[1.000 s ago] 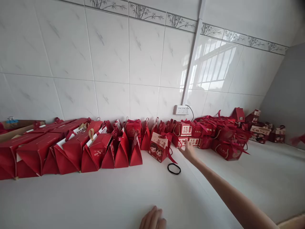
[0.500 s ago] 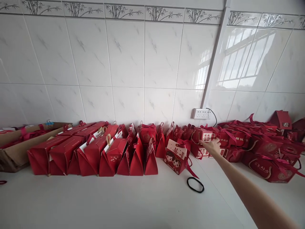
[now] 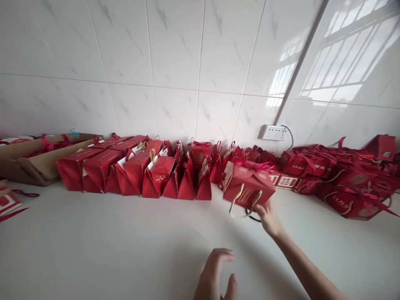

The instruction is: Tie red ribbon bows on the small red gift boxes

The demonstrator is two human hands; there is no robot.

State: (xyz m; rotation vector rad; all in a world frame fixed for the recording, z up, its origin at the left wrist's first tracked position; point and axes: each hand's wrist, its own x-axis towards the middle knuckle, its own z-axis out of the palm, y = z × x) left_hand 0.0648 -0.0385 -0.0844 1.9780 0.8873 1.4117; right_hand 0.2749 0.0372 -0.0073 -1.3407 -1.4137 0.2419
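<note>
My right hand [image 3: 269, 216] holds a red gift box [image 3: 248, 187] with a red ribbon bow and cream cord handles, lifted just above the white counter [image 3: 109, 241] in front of the row of boxes. The box hides most of a black hair tie [image 3: 250, 215] lying beneath it. My left hand [image 3: 215, 277] hovers low at the bottom centre, fingers spread and curved, holding nothing. A row of red triangular gift boxes [image 3: 156, 177] stands against the tiled wall to the left of the held box.
A heap of red ribboned boxes [image 3: 337, 175] fills the counter's right side. A brown cardboard tray [image 3: 37, 160] with red items lies at far left, and flat red cards [image 3: 8, 202] at the left edge. A white power strip [image 3: 271, 132] hangs on the wall.
My right hand reached to the boxes by the wall, took one and pulled it back toward me. My left hand came back into view. The camera tilted down.
</note>
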